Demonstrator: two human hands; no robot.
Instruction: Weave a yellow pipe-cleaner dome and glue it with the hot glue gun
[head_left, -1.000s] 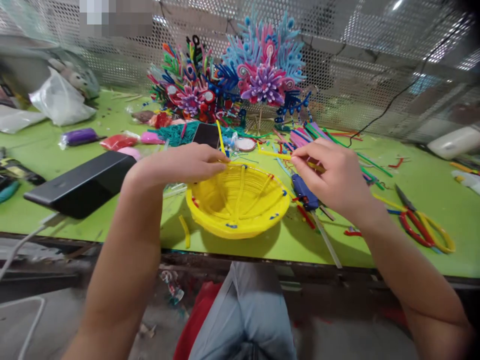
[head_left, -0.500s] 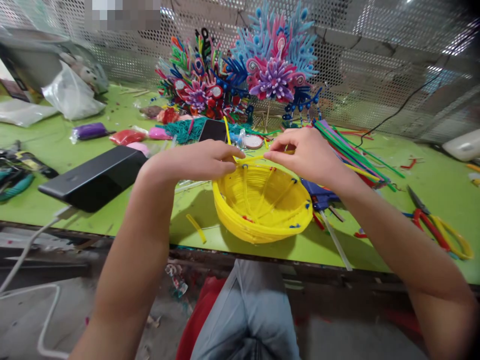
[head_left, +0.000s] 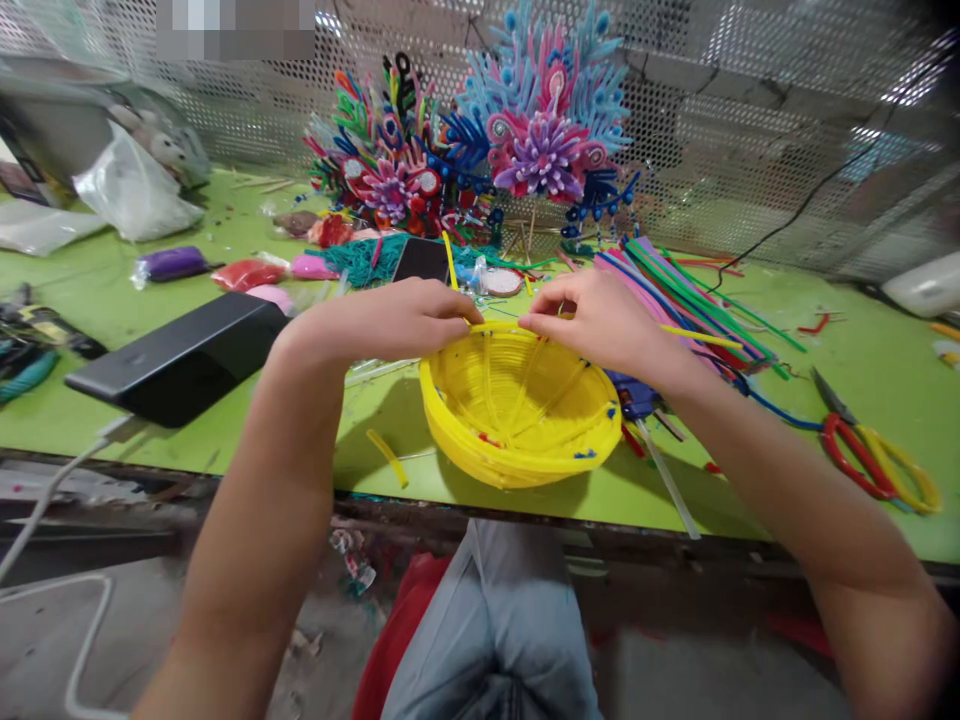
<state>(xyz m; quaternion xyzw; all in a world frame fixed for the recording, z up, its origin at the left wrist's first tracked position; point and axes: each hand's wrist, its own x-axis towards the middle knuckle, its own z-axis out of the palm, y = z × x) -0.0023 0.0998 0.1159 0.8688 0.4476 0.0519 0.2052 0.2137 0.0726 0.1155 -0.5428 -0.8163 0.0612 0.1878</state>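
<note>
A round yellow basket, built of coiled pipe cleaners with ribs inside, stands near the table's front edge. My left hand is at its far left rim, fingers closed on a yellow pipe cleaner that lies along the rim. Just to the right, my right hand pinches the same strand, thumb and forefinger against the far rim. One yellow end sticks up behind my left hand. Small blue and red bits dot the basket's inner wall. My left fingertips are partly hidden.
Right of the basket lie a blue glue gun, a bundle of coloured pipe cleaners and scissors. A black power bank with a white cable is on the left. Pipe-cleaner flower pieces stand at the back.
The yellow strand between my hands, raised slightly above the rim before, now lies down against it. My right hand has shifted a little left and down toward the rim.
</note>
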